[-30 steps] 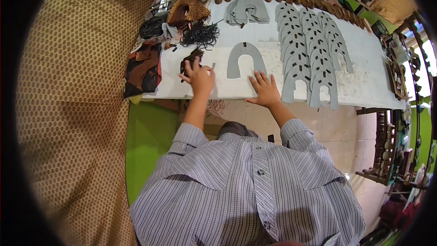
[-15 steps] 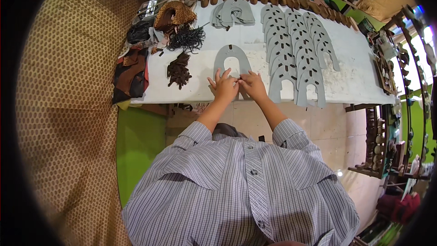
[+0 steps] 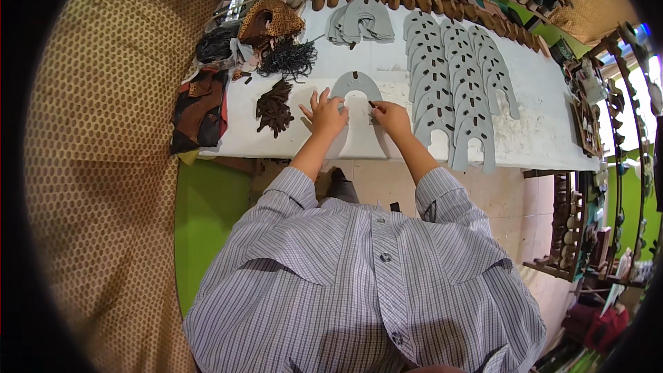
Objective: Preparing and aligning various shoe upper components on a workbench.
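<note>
Near the table's (image 3: 314,144) near edge, the hands, together a half-second ago, have parted: the right hand (image 3: 392,118) alone pinches a dark strip (image 3: 373,104) at the right leg of a grey U (image 3: 355,83), so the strip is now at that leg. The left hand (image 3: 328,116), fingers spread, is at the left leg. The U's long axis runs near to far, its curve pointing far. Farther off lies a grey stack (image 3: 359,22).

A grey arch (image 3: 369,85) lies flat near the surface's (image 3: 528,141) front edge; a small dark strip (image 3: 373,104) is at its right leg.
</note>
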Demonstrator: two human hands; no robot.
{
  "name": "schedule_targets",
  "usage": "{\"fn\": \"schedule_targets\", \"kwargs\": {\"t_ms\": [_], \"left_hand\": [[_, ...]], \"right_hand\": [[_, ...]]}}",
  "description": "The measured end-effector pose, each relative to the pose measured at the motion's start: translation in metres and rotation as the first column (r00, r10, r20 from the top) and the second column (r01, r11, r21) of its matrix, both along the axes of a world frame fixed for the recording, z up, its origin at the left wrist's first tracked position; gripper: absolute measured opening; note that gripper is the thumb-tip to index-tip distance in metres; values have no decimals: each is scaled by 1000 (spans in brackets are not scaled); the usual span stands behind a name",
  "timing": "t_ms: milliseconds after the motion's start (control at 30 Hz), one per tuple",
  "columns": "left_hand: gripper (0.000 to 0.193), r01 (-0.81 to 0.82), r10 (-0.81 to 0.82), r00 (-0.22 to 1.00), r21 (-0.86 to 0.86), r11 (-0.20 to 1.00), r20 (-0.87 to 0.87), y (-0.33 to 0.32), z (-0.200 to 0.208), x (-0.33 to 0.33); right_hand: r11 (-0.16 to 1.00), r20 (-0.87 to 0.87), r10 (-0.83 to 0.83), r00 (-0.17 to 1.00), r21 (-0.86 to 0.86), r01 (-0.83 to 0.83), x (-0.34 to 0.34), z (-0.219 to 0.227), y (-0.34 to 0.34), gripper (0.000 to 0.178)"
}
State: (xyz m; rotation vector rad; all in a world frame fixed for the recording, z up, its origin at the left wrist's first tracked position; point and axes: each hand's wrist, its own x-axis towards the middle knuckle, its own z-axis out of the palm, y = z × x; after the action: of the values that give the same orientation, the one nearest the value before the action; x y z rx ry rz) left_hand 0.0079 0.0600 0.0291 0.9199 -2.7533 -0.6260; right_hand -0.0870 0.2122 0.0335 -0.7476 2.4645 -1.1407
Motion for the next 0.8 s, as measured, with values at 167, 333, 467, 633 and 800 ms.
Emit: {"fn": "schedule_targets", "kwargs": {"t_ms": [167,333,467,633,800], "left_hand": [[39,5,-4,997,-12,1000,73,-15,-2,-18],[54,2,3,993,-36,999,116,-31,-16,-38],[53,51,-45,990,-41,998,131,-40,-20,-53],[46,63,-63,996,12,998,67,-54,-20,-65],[37,165,-167,986,44,985,30,-64,-16,-76]], "right_hand": [[992,-163,-40,986,109,58,-25,-1,-20,27],[993,-322,-13,947,107,50,-45,-9,-41,21],[995,-570,72,818,93,-23,-53,-17,-50,11],[989,-635,146,758,124,-86,-47,-22,-47,10],[990,-688,142,711,113,-89,-40,-27,-41,12]]}}
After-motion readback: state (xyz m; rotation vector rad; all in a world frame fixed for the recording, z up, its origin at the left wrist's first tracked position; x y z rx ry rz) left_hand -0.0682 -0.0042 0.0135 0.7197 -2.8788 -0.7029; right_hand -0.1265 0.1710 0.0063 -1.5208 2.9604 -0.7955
